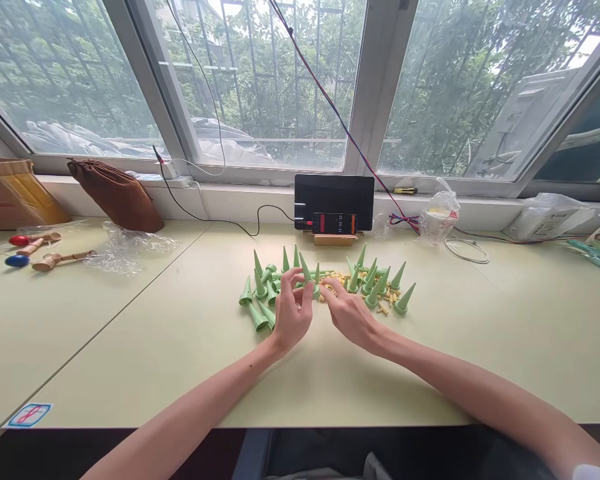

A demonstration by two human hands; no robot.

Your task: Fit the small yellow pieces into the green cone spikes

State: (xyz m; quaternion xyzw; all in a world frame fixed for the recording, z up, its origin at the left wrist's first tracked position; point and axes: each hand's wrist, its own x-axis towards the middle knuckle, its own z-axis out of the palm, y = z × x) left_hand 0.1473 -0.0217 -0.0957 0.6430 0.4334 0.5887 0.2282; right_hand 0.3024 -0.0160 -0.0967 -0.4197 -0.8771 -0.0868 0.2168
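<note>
Several green plastic cones (375, 283) stand or lie in a cluster on the pale table (180, 347), mixed with small yellow pieces (387, 297). My left hand (291, 313) is curled over the cluster's middle, its fingertips pinched on a green cone (306, 272). My right hand (350, 312) reaches in beside it, fingers bent, tips touching the yellow pieces near the left hand. What the right fingers hold, if anything, is hidden.
A dark tablet (334, 200) and a phone (334, 223) stand on a wooden stand at the sill. A brown pouch (117, 195), a cardboard box (10, 193), wooden toys (45, 253) and clear plastic wrap (125, 250) lie at left. Plastic bags (440, 217) sit at right.
</note>
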